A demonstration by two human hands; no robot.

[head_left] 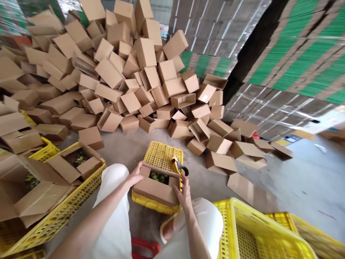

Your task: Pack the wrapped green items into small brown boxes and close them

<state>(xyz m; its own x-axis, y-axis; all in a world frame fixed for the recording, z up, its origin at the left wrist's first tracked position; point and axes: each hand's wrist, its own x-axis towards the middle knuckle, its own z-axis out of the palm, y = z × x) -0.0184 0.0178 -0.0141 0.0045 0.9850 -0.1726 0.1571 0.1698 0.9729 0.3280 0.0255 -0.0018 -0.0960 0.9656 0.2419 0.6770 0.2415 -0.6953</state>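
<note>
Box (156, 189) sits on the yellow crate (161, 151), top open. Left hand (135, 175) and right hand (184, 192) are apart, clamped on its opposite ends near the far flap. Its walls should be stiff, bending at the creases; contents (159, 177) likely add weight. Grip side walls rather than flaps. Contents are too small to identify; the base is hidden.

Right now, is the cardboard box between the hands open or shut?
Open: the cardboard box shows green contents through a gap in its top, between the left hand and right hand.
</note>
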